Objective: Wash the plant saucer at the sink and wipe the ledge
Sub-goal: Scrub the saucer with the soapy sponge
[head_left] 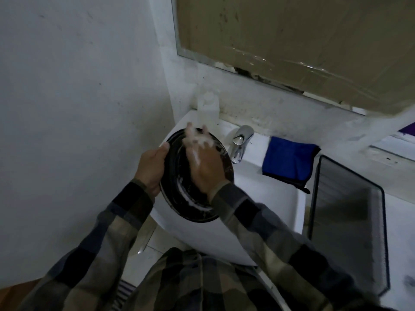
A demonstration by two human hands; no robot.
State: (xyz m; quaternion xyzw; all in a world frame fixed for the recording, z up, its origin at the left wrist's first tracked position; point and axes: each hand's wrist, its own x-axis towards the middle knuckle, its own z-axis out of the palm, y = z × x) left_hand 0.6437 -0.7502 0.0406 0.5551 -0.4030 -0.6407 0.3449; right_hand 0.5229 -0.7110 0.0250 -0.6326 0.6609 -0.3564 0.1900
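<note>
The left hand (151,169) grips the black saucer (179,187) by its nine o'clock rim, tilted over the sink (265,189). The right hand (203,167) lies flat and soapy inside it, fingers spread toward twelve o'clock.

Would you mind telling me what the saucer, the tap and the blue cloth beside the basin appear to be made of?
The saucer looks like dark glossy plastic or glazed ceramic; its moulded concentric rings and wet sheen leave this open. The tap is polished chrome-finished metal, judging by its mirror-like highlights. The blue cloth looks like soft matte microfibre or terry, folded, with a dark stitched edge.
</note>
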